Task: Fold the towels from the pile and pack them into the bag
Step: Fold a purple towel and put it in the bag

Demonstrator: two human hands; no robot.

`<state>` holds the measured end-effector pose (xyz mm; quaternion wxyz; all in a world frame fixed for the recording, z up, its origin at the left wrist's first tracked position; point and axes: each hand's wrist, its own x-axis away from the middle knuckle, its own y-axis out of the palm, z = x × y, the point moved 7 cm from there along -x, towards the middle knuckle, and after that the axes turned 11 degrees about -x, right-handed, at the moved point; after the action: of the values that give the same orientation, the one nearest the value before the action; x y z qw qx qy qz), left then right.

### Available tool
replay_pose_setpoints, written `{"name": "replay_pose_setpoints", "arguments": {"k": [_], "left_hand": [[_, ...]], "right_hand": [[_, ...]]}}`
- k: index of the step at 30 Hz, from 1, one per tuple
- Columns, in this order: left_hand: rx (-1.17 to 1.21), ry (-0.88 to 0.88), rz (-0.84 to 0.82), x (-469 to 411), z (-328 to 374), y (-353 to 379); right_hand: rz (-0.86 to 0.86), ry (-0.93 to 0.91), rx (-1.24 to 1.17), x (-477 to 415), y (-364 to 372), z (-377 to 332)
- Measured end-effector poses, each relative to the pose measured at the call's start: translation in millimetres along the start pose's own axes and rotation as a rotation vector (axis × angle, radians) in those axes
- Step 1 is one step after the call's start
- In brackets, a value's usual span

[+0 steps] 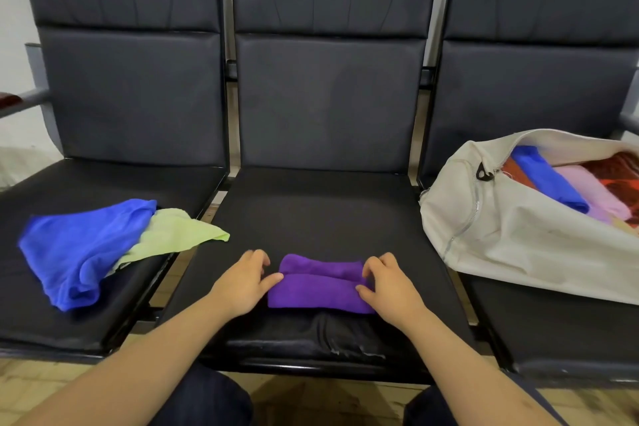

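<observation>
Near the front edge of the middle seat, a purple towel lies folded into a short, thick band, with one crease running across it from left to right. The left hand is at its left end. The thumb tip touches the cloth at the crease, and the other fingers are loosely curled beside the towel and hold nothing that I can see. The right hand is at the right end, with fingers and thumb curled onto the cloth and pinching it. So the towel lies directly between the two hands and touches both.

I judge that the step in hand is the last fold of this towel. To do it well, both ends should be taken evenly, the edges brought together straight, and the layers pressed flat, so that the bundle does not open when lifted. The beige bag lies open on the right seat, with folded towels inside. A blue towel and a light green towel lie unfolded on the left seat.
</observation>
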<state>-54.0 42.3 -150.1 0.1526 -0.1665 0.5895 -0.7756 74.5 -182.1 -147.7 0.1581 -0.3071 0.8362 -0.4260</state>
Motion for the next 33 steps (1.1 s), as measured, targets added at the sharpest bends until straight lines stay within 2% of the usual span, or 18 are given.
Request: {"name": "replay_pose_setpoints", "arguments": {"k": [1,3,5,7,10,14,16,18,20,22,24,26,27,29,33], "left_hand": [[0.053,0.059,0.020,-1.3,2.5,-2.3],[0.169,0.207,-0.072,0.1,11.4,-0.7],[0.102,0.310,-0.208,5.1,18.9,7.6],[-0.018,0.339,-0.208,3.1,17.8,14.8],[-0.035,0.287,-0.107,-1.9,17.8,8.3],[0.193,0.130,-0.105,-2.8,14.6,7.5],[0.149,0.059,-0.083,-3.8,14.3,11.1],[0.001,-0.022,0.018,-6.4,14.5,8.0],[-0.182,0.035,0.217,-5.5,27.9,-7.8],[-0.235,0.171,0.289,-2.6,47.5,-12.9],[-0.278,0.230,0.169,-0.3,60.2,0.1],[-0.333,0.212,-0.015,0.0,64.2,18.4],[-0.287,0.175,-0.074,-1.4,63.3,23.8],[-0.045,0.040,-0.156,-7.1,60.8,28.6],[0.849,-0.414,-0.354,-9.8,75.9,48.3]], "right_hand": [[0.016,-0.052,0.028,-0.2,-1.8,-3.8],[-0.043,-0.142,0.001,0.2,-1.2,-6.7],[-0.223,-0.119,-0.119,3.7,5.5,-3.9],[-0.344,-0.083,-0.136,6.8,10.2,-0.8],[-0.255,-0.032,-0.200,2.3,2.0,2.1],[-0.194,0.048,-0.319,-0.9,-1.9,6.0],[-0.179,0.088,-0.245,-1.0,2.4,8.9],[-0.104,0.105,-0.039,-2.9,4.4,11.4],[0.023,0.057,0.105,-4.8,1.7,7.6],[0.009,-0.023,0.113,-7.6,7.4,1.9],[-0.119,-0.018,0.128,-8.1,19.2,2.1],[-0.150,0.011,0.153,-8.1,21.3,3.9],[-0.137,0.024,0.124,-8.3,20.4,4.6],[-0.141,0.073,-0.024,-7.6,21.4,6.5],[-0.198,0.102,-0.183,-3.0,26.9,3.7]]}}
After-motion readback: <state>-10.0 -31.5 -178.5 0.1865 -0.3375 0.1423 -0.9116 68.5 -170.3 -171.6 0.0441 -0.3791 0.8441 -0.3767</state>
